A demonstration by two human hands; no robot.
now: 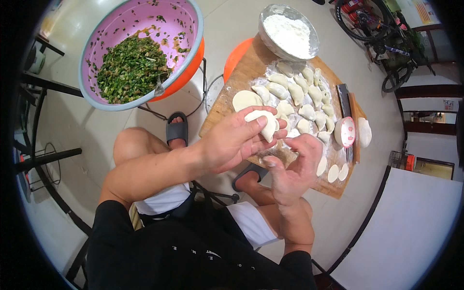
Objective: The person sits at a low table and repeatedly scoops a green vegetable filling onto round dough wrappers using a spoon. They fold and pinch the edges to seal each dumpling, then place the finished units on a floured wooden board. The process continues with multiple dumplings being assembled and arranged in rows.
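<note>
My left hand [227, 145] holds a folded, half-moon dumpling [267, 126] between thumb and fingers, above the near left part of a floured wooden board [220, 108]. Close by on the right, my right hand [296, 176] is apart from it, thumb and bent forefinger spread, with nothing seen between them. Several shaped dumplings [297, 94] lie in white flour on the board. Round dough wrappers [243, 100] overlap beyond my left hand, partly covered by it. More flat wrappers [333, 173] lie near the board's right corner.
A pink basin [164, 26] of chopped green filling [128, 72] stands at the far left on an orange stool [186, 72]. A bowl of flour [290, 34] sits on the board's far end. Along its right side are a small bowl [345, 132], a rolling pin [356, 125] and dough [365, 133].
</note>
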